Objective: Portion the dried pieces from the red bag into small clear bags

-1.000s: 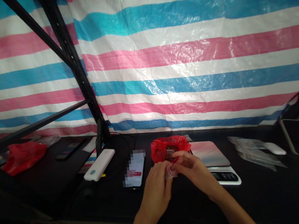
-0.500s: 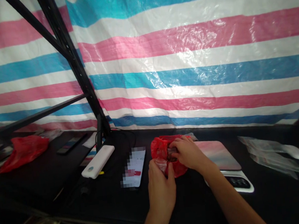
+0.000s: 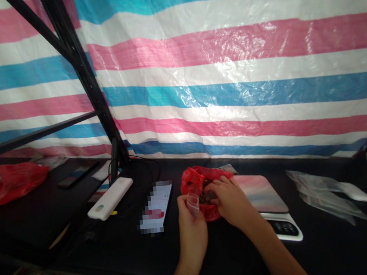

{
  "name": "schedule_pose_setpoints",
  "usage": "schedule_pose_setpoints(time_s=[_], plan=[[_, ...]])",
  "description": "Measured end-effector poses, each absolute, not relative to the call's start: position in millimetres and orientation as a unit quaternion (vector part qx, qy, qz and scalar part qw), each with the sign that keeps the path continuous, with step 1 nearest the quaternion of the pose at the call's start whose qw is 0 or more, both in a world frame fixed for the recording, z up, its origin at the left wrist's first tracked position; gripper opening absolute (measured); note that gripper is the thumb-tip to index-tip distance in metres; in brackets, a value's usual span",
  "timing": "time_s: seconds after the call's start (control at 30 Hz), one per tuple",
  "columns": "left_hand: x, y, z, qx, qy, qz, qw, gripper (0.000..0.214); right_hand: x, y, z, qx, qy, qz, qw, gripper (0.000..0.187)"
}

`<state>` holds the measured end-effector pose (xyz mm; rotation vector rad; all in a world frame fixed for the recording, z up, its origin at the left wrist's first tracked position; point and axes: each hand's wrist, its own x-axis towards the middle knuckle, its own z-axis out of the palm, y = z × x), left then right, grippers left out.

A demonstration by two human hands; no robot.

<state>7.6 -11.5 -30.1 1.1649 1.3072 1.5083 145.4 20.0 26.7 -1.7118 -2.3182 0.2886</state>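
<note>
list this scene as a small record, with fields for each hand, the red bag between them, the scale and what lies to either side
left hand: holds a clear plastic piece upright near the bag's front
right hand: fingers in the bag's mouth; grip hidden
red bag: open on the table, small brown bits inside
scale: white, right of the bag, partly behind the right arm
left side: phone, screen lit; white power bank beyond it
right side: clear bags, white object at their right end
</note>
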Motion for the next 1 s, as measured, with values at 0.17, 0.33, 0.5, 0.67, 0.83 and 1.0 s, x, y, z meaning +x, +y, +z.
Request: schedule_pose_setpoints(time_s=[0.17, 0.33, 0.5, 0.67, 0.83, 1.0], plan=[[0, -2, -34, 0.396, 0.514, 0.623, 0.437, 0.029, 136, 21, 13, -0.568, -0.792, 0.119, 0.191, 0.039], [-7, 1, -31, 0.373, 0.468, 0.634, 0.49, 0.034, 135, 17, 3, -0.547, -0.786, 0.141, 0.252, 0.039], [-7, 2, -30, 0.39, 0.478, 0.624, 0.479, 0.034, 136, 13, 1, -0.592, -0.739, 0.159, 0.281, 0.037], [-7, 2, -32, 0.39, 0.472, 0.624, 0.485, 0.034, 134, 9, -2, -0.605, -0.723, 0.171, 0.287, 0.038], [-9, 2, -27, 0.386, 0.491, 0.636, 0.453, 0.032, 135, 9, -3, -0.615, -0.708, 0.157, 0.308, 0.035], [-12, -1, -24, 0.486, 0.527, 0.594, 0.365, 0.026, 142, 8, -2, -0.622, -0.677, 0.121, 0.374, 0.03]])
